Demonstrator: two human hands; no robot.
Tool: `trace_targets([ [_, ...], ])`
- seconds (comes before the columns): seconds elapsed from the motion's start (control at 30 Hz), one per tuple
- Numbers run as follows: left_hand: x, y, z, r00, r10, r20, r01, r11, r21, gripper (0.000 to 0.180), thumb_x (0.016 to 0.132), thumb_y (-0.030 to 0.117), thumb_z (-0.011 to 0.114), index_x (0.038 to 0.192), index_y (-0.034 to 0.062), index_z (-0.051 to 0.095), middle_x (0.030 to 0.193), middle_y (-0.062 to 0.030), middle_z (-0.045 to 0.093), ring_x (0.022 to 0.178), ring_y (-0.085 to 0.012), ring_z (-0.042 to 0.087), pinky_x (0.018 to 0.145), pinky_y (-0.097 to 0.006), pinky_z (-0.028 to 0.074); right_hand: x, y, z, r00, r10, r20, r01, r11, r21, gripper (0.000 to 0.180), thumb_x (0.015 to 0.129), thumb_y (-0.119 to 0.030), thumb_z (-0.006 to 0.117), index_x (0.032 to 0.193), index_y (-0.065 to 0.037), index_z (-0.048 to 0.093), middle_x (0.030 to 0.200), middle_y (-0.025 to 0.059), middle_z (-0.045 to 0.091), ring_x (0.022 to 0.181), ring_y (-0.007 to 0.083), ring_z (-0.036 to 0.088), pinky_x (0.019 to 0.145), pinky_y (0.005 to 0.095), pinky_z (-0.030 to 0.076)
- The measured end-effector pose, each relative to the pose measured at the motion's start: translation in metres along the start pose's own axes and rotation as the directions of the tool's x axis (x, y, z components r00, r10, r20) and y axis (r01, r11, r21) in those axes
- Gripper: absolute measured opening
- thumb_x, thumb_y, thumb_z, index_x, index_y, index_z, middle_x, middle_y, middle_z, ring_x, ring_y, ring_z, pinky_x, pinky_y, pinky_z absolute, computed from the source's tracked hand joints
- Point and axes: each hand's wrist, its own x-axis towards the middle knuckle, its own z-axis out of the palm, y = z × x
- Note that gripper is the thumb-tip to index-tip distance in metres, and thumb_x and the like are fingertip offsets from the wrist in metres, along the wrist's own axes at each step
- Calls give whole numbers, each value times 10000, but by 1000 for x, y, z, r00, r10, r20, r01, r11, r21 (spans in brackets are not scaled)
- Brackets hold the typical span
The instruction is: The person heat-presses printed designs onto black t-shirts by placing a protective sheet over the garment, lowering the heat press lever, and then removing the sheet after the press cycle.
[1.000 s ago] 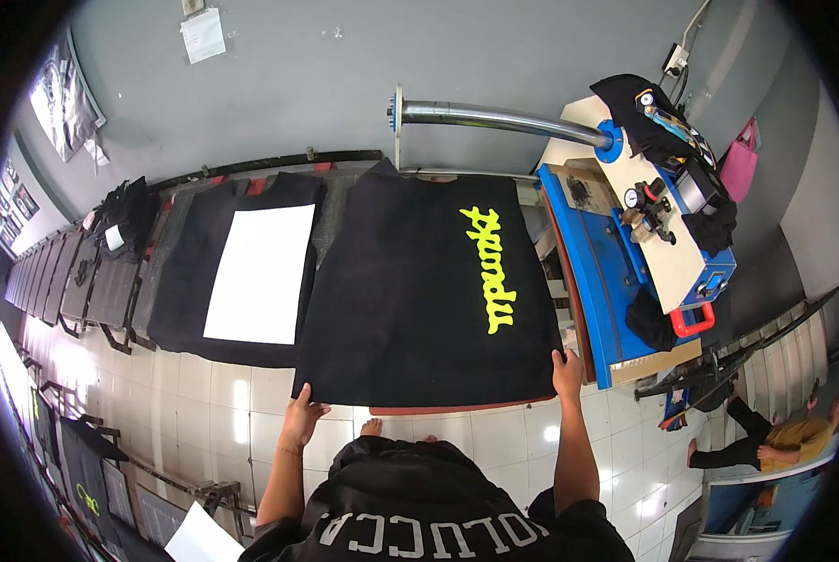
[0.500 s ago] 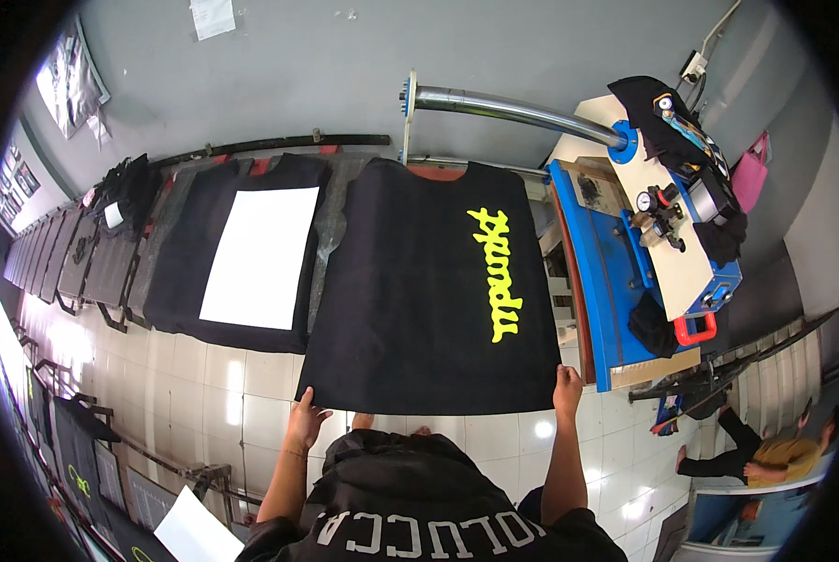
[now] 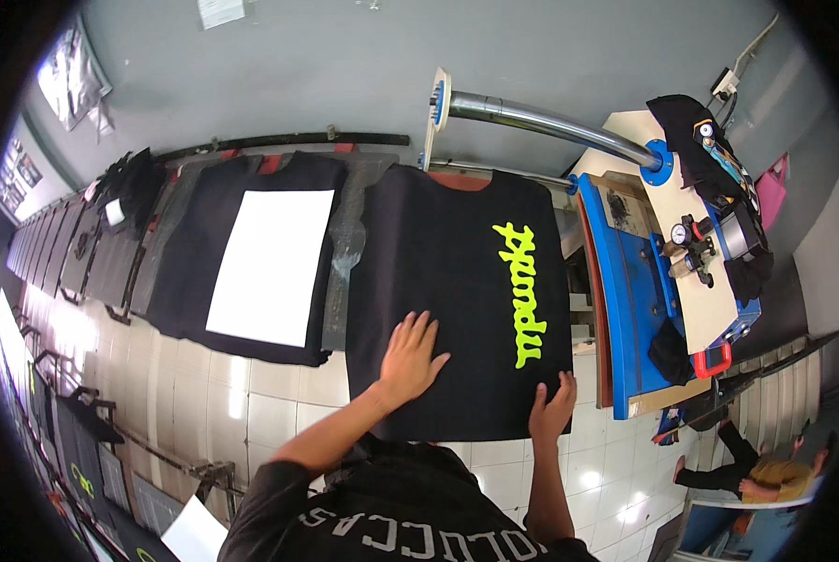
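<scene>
A black shirt piece [image 3: 438, 272] with a rounded neckline lies spread on a platen in front of me. Bright yellow-green lettering [image 3: 522, 295] runs down its right side. My left hand [image 3: 412, 361] rests flat on the lower left part of the cloth, fingers stretched out. At the lower right corner my right hand [image 3: 554, 405] touches the fabric near its edge, thumb and fingers apart. To the left lies another black shirt piece [image 3: 190, 253], with a white sheet [image 3: 272, 267] over it.
A blue and cream press machine [image 3: 616, 300] with a pressure gauge stands at the right, and a metal column [image 3: 551, 125] runs along the back. Grey platens [image 3: 54, 244] extend left. More black pieces hang at the lower left. Another person [image 3: 766, 478] is at the far right.
My left hand has let go of the lower left corner and moved up and right onto the cloth. My right hand has loosened its hold at the corner. The view has shifted slightly.
</scene>
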Motion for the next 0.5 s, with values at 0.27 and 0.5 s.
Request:
trace_targets([
  [0.27,276,-128,78,972,-77,-220,139,949,281,656,930,512,460,1425,82,428,1503,-128,362,1401,-370,283,1126,-554,226,1,-24,25,966,260,-21,-260,964,-58,594,981,-335,492,1401,63,358,1458,272,368,1374,423,333,1142,500,256],
  [0.5,364,-172,81,963,-252,-100,269,930,248,785,948,556,399,1446,-48,330,1493,-196,374,1426,-380,252,1170,-500,176,-1,-21,30,974,224,-29,-225,955,-192,524,998,-282,457,1402,37,363,1444,251,395,1351,405,373,1125,483,292],
])
